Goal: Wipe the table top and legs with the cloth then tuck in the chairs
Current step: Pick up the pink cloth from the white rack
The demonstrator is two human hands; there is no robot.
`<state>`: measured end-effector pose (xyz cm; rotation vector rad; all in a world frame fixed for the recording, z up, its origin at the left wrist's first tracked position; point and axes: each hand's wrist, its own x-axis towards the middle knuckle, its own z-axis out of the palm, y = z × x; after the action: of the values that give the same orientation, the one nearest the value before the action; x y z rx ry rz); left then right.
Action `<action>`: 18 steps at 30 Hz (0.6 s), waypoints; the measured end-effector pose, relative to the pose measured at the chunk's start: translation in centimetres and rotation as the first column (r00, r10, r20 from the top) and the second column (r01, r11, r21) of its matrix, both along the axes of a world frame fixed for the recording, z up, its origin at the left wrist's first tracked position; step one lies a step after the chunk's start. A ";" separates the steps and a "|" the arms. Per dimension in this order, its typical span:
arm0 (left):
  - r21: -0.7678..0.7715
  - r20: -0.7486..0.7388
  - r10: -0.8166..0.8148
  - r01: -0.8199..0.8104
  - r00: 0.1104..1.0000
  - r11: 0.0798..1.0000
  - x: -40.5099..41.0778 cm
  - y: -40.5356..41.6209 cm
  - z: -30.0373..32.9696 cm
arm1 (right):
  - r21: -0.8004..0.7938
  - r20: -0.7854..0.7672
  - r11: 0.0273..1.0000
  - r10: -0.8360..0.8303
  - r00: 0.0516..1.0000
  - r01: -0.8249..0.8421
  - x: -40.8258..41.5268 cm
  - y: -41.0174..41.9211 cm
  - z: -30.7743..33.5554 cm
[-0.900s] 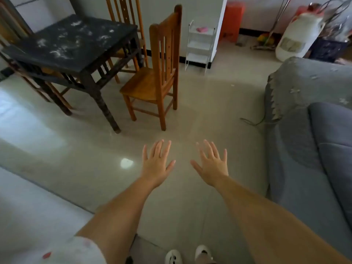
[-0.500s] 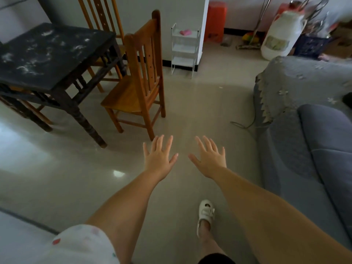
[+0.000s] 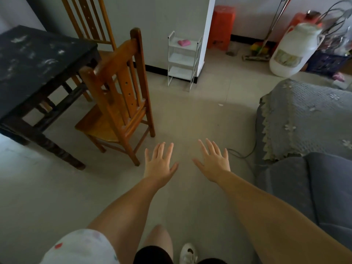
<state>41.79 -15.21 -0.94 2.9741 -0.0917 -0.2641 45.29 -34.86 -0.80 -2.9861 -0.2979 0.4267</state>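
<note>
Far left of my hands, up and away: dark square wooden bench (image 3: 36, 60) w/ white dusty smears across its top, dark turned legs on the pale tiled floor (image 3: 57, 187). Behind its far corner a tall orange-brown slatted wooden chair (image 3: 89, 21), only partly in view. Closer, just up-left of my left hand, a second orange-brown wooden chair (image 3: 118, 103), pulled out from the bench, back turned toward me, nearest leg close to my left fingers but not touching.

Left hand (image 3: 160, 164) held out palm down over the floor, fingers straight and spread, nothing in it. Right hand (image 3: 213, 162) just beside it, same: flat, fingers fanned, holding nothing. The two are apart, thumbs pointing at each other.

Well beyond both hands, against the wall corner: small white three-tier rack (image 3: 182, 58) w/ a folded pink cloth (image 3: 183, 42) on the top tier. Right of that an orange plastic stool (image 3: 222, 27), then a big white plastic jug (image 3: 295, 52). Right of my right hand: grey sofa (image 3: 314, 178) w/ a grey lace-edged cover.
</note>
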 end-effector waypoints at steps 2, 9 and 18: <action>-0.010 0.006 0.018 -0.018 1.000 1.000 4.3 0.1 -0.5 | 0.021 -0.017 1.000 0.004 1.000 -0.003 4.2 0.1 -0.5; -0.013 -0.003 -0.064 0.064 0.998 0.998 22.4 1.6 -1.6 | 0.029 -0.020 0.999 -0.036 0.999 0.037 21.5 0.9 -1.2; 0.009 -0.027 -0.132 0.132 0.991 0.991 45.8 2.0 0.2 | 0.043 -0.034 0.991 -0.128 0.991 0.129 42.3 0.3 0.0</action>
<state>87.60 -13.26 -0.71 2.9779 -0.2857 -0.3212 87.64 -34.60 -0.83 -2.9304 -0.1093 0.4455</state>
